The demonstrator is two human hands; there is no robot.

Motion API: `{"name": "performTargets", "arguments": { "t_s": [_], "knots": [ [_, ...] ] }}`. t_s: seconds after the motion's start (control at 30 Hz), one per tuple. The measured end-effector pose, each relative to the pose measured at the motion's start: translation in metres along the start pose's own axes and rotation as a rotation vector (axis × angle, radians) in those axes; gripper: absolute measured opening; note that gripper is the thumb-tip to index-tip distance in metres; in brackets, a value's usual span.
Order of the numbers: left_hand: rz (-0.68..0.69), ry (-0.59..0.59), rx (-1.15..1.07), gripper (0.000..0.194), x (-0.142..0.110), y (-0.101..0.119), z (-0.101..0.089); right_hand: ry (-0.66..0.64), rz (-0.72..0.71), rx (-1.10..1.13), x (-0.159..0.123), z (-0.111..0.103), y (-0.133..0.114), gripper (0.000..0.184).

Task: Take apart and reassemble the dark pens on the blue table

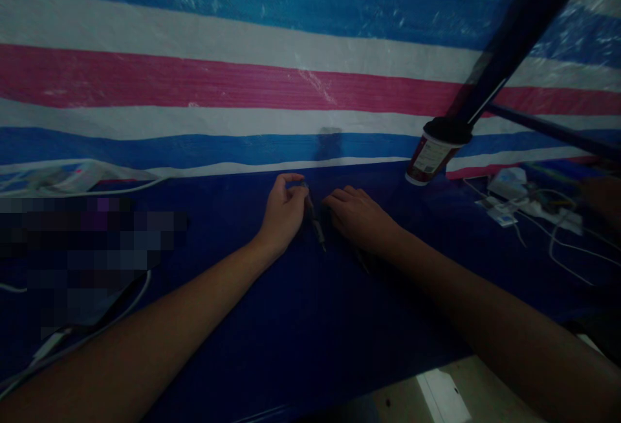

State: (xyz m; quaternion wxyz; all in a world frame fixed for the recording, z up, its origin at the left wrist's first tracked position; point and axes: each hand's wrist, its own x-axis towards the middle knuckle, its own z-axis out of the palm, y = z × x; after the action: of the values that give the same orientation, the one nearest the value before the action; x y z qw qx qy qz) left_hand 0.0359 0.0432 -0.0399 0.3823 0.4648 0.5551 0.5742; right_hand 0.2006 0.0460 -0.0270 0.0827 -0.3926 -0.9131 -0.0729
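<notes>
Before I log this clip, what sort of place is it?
Probably a makeshift, sheeted-off workspace: a glossy dark-blue tabletop stands against blue, white and pink striped plastic sheeting, with a straight dark-blue post towards the right.

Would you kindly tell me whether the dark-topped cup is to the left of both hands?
No, the dark-topped cup is to the right of both the left hand and the right hand.
</notes>
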Motion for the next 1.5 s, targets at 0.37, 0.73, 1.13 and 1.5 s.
{"name": "performTargets", "arguments": {
  "t_s": [0.37,0.73,1.13,1.5],
  "knots": [
    [0.015,-0.002,-0.022,0.022,-0.001,-0.001,0.0,0.062,0.069,-0.11,-0.004,0.006,-0.004,0.023],
    [0.183,-0.029,-0.11,0.024,-0.001,-0.005,-0.002,0.222,0.186,0.065,-0.006,-0.016,-0.003,0.036],
    [0.436,-0.221,-0.041,0.021,-0.026,-0.001,0.006,0.111,0.391,0.482,-0.008,-0.027,0.012,0.035],
    [0.963,-0.27,0.826,0.022,-0.017,0.001,-0.009,0.041,0.367,0.256,-0.008,-0.024,0.025,0.04]
  ]
}}
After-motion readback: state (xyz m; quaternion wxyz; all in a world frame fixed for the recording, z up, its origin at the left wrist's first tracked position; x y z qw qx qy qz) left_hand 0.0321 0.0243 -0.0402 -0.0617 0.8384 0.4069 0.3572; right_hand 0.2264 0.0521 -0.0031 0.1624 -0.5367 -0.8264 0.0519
